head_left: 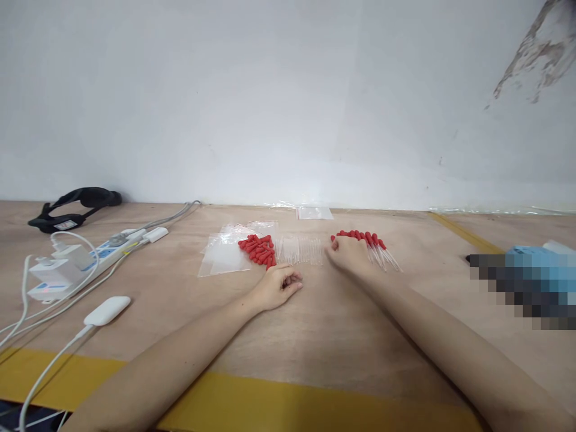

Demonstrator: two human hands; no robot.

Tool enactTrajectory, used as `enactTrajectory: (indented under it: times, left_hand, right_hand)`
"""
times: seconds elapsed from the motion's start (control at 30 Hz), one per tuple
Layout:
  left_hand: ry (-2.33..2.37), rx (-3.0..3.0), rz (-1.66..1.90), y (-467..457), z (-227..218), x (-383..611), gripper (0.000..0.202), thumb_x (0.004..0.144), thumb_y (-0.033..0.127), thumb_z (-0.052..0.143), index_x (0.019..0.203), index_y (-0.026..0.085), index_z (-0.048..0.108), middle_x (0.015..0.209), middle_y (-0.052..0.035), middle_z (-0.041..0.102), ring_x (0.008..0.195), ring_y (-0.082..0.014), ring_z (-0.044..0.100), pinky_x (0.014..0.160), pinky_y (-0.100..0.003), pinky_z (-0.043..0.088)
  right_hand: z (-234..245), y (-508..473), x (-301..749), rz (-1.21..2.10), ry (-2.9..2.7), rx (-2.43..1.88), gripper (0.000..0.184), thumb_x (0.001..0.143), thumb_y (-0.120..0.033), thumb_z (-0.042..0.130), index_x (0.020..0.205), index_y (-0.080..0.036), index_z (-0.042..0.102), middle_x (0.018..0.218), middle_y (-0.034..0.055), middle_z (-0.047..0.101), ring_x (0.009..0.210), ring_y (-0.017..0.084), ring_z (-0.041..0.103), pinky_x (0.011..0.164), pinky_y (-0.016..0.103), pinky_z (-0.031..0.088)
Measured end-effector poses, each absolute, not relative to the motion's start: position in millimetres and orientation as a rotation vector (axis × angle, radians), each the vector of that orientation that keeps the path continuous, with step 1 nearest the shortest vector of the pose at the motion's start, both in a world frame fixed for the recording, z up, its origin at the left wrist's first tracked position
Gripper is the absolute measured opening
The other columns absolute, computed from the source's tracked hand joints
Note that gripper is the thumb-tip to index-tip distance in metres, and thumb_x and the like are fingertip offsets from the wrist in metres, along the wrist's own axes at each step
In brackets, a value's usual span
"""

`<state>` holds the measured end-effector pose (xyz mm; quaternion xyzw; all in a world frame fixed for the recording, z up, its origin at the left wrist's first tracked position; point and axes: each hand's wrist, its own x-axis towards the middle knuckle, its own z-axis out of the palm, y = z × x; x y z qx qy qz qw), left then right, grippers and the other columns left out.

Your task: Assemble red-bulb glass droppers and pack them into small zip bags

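My left hand [276, 286] rests on the table with loosely curled fingers, thumb apart, and nothing visible in it. Just beyond it lies a pile of red rubber bulbs [258, 249], partly on clear plastic bags [222, 255]. Thin clear tubes [299, 250] lie side by side between my hands. My right hand [348, 253] is closed, and a red-bulbed dropper [333, 238] shows its bulb at the fingertips; its tube is hidden. Beside and behind that hand is a row of droppers [375, 243] with red bulbs pointing away and clear stems toward me, partly covered by the hand.
A power strip [105, 255] with chargers and cables, a white puck-like device [107, 310] and a black headset strap [76, 207] are at left. Another bag [315, 213] lies by the wall. A pixelated blue and dark object [535, 282] is at right. Yellow tape [252, 399] marks the near edge.
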<state>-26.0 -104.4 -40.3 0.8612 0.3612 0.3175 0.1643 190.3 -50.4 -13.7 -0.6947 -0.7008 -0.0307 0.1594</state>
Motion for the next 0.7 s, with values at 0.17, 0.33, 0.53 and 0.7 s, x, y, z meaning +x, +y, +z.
enactTrajectory:
  times: [0.17, 0.33, 0.53, 0.7]
  left_hand:
    - [1.028, 2.449, 0.899, -104, -40, -27, 0.011, 0.077, 0.021, 0.054, 0.085, 0.017, 0.061, 0.074, -0.0014, 0.055, 0.061, -0.0094, 0.05, 0.057, -0.021, 0.042]
    - [1.028, 2.45, 0.887, -105, -39, -26, 0.01, 0.077, 0.021, 0.054, 0.083, 0.017, 0.061, 0.074, -0.0016, 0.056, 0.062, -0.0101, 0.05, 0.058, -0.021, 0.042]
    - [1.147, 2.524, 1.101, -110, -28, -29, 0.014, 0.08, 0.028, 0.051, 0.075, 0.016, 0.057, 0.075, -0.003, 0.055, 0.071, -0.0136, 0.051, 0.067, -0.025, 0.041]
    - [1.659, 2.443, 1.224, -76, -2, -67, 0.018, 0.082, 0.028, 0.044, 0.069, 0.018, 0.052, 0.073, -0.0033, 0.055, 0.079, -0.0173, 0.051, 0.075, -0.029, 0.039]
  right_hand:
    - [-16, -35, 164, 0.025, -1.998, -2.081, 0.029, 0.075, -0.034, 0.044, 0.079, -0.014, 0.064, 0.084, 0.0144, 0.064, 0.08, 0.027, 0.058, 0.075, 0.041, 0.033]
    - [-14, -21, 159, 0.152, -1.991, -2.153, 0.025, 0.07, -0.026, 0.049, 0.084, -0.014, 0.066, 0.088, 0.0153, 0.065, 0.08, 0.027, 0.059, 0.073, 0.041, 0.035]
    - [-5, -29, 161, 0.173, -2.02, -2.09, 0.023, 0.073, -0.025, 0.045, 0.083, -0.015, 0.063, 0.084, 0.0129, 0.065, 0.078, 0.025, 0.059, 0.063, 0.032, 0.037]
    - [0, -68, 177, 0.084, -2.097, -1.903, 0.028, 0.083, -0.028, 0.032, 0.077, -0.016, 0.057, 0.078, 0.0095, 0.063, 0.07, 0.02, 0.058, 0.057, 0.028, 0.033]
